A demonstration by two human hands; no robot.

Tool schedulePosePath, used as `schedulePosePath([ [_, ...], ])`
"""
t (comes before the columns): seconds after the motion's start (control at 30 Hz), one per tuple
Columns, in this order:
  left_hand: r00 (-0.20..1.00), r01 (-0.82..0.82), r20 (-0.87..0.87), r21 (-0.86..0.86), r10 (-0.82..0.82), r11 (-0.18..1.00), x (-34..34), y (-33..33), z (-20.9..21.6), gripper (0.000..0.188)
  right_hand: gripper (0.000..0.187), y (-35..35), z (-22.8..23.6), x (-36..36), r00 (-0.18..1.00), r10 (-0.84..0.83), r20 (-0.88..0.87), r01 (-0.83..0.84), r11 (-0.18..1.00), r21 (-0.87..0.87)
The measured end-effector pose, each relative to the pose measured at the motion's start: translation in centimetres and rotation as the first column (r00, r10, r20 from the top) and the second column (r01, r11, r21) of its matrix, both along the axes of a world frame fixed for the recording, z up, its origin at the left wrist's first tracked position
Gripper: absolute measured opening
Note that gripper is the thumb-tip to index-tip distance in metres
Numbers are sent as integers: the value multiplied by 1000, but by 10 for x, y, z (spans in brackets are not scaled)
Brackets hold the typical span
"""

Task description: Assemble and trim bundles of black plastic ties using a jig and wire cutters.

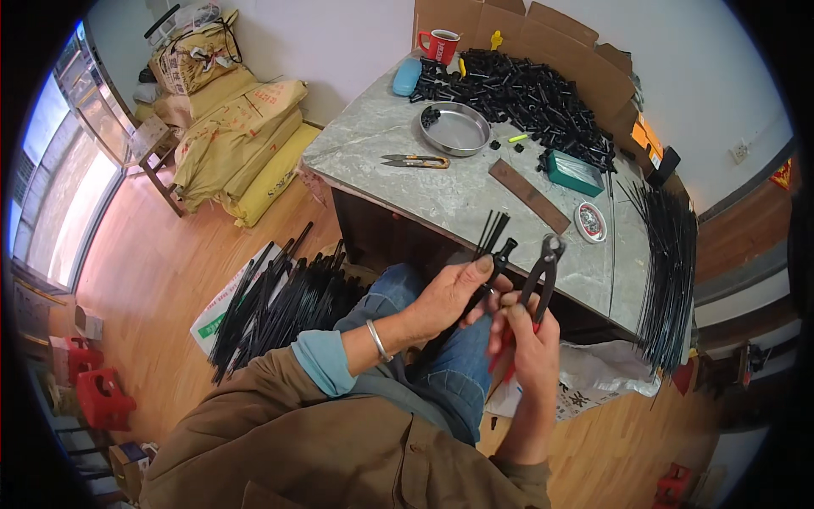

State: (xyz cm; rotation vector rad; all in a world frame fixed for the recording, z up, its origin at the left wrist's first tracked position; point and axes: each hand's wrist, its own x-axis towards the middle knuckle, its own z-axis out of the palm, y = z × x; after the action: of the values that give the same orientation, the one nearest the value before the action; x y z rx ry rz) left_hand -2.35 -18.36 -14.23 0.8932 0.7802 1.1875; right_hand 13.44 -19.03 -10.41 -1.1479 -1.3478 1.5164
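Observation:
My left hand (pixel 458 293), with a bracelet at its wrist, is closed around several thin black rods (pixel 493 231) and a black plastic fitting (pixel 506 250). The rods and the fitting point up and away from me. Whether the fitting sits on a rod is hidden by my fingers. Just to the right, my right hand (pixel 527 335) grips black pincers (pixel 545 276) by their red handles. The pincers' rounded jaws point upward, apart from the fitting. Both hands are over my lap, before the table's near edge.
On the grey table (pixel 360 161) lie a heap of black plastic fittings (pixel 534 97), a round metal tray (pixel 466 134), thread snips (pixel 415 161), a brown flat bar (pixel 530 196), a green box (pixel 575 173) and a rod bundle (pixel 666 271). More rods (pixel 292 301) lie left of my legs.

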Motion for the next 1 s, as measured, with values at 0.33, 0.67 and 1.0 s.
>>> schedulePosePath([
  [0.33, 996, -31, -80, 7, 31, 999, 2, -3, 7, 63, 30, -40, 12, 43, 920, 392, -7, -351, 815, -462],
  [0.67, 1000, 16, -20, -31, -17, 999, 5, 2, 5, 59, 43, -32, 35, 44, 909, 333, -250, -417, 724, -549],
  [1.0, 997, -50, -56, -47, 48, 998, 1, 1, -1, 66, 20, -22, 57, 24, 876, 480, 37, -351, 689, -633],
])
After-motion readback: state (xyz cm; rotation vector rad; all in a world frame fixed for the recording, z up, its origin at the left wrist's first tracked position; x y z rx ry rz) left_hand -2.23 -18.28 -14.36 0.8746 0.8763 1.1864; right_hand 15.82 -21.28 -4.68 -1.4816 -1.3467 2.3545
